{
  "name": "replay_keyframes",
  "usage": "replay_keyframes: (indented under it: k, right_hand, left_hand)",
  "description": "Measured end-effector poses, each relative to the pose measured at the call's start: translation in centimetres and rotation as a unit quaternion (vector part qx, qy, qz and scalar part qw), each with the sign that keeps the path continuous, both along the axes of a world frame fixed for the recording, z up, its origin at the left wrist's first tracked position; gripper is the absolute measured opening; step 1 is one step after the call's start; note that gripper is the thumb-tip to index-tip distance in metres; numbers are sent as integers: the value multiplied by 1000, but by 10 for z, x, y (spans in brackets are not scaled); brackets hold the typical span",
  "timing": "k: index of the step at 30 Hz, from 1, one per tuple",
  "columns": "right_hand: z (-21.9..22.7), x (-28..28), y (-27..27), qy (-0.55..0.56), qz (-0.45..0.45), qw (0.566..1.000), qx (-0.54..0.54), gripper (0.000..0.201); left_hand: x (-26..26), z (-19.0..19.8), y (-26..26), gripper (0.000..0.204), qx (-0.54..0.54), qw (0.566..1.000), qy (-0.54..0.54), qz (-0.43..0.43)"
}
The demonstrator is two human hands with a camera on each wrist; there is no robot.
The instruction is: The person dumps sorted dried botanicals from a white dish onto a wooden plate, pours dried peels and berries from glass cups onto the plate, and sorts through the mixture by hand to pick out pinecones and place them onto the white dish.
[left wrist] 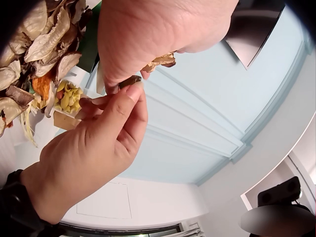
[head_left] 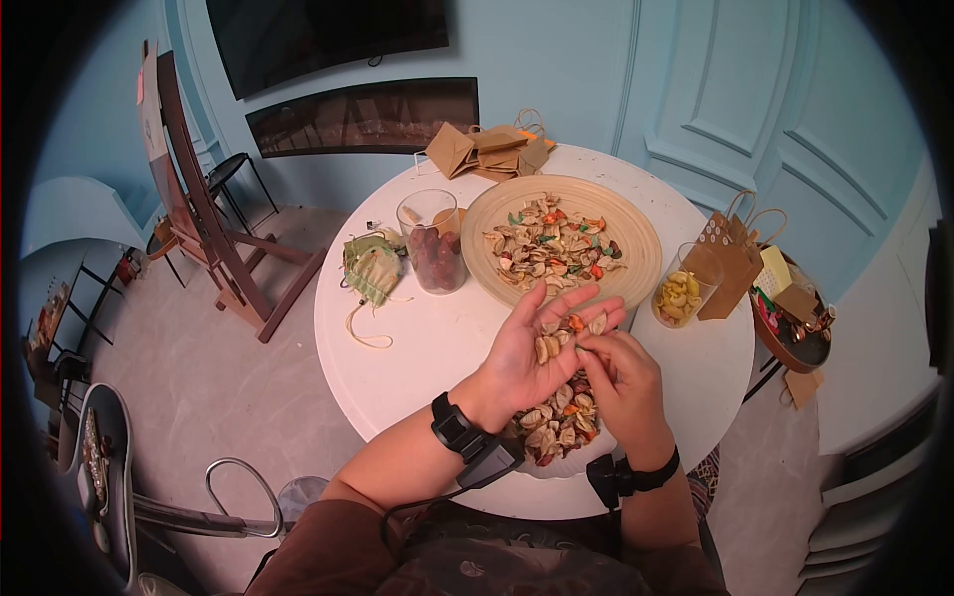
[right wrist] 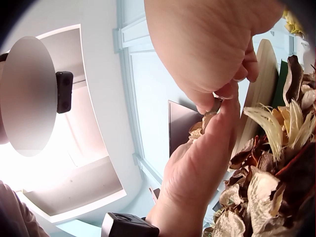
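My left hand (head_left: 529, 350) is held palm up with its fingers extended, and several dried petals (head_left: 553, 343) lie on it. Beside that palm, my right hand (head_left: 628, 385) pinches a small dark dried piece (left wrist: 130, 81) between thumb and forefinger, seen in the left wrist view. Below both hands stands a white bowl (head_left: 573, 467) heaped with dried petals (head_left: 549, 429). Behind them, a round wooden tray (head_left: 641, 230) holds more dried petals with green and orange bits.
On the white table (head_left: 368, 392) are a glass of dark red fruit (head_left: 434, 260), a green pouch (head_left: 375, 270), a cup of yellow pieces (head_left: 679, 298) and brown paper bags (head_left: 492, 149). A side stand (head_left: 810, 353) with items is at the right.
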State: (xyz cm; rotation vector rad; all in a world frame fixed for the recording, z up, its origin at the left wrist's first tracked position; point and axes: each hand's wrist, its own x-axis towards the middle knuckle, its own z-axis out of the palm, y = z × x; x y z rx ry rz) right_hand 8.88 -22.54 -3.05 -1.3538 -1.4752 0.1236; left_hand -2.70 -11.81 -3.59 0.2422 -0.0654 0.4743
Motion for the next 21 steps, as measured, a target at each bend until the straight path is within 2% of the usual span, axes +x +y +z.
replay_keyframes:
  k: [4, 8, 10, 13, 21]
  right_hand:
    - [0, 3, -3, 8, 26, 999, 23, 6]
    - [-5, 6, -1, 6, 23, 999, 47, 9]
    - [-6, 5, 0, 17, -15, 999, 32, 16]
    - [-9, 5, 1, 38, -62, 997, 4, 24]
    - [-8, 6, 3, 15, -74, 997, 7, 27]
  left_hand:
    - [-1, -2, 3, 63, -42, 999, -19, -5]
    - [-1, 0, 1, 63, -23, 1000, 5, 12]
    - [-2, -6, 6, 63, -13, 998, -46, -28]
    - [-2, -4, 5, 63, -15, 999, -25, -21]
    - [-1, -6, 3, 64, -5, 1000, -19, -18]
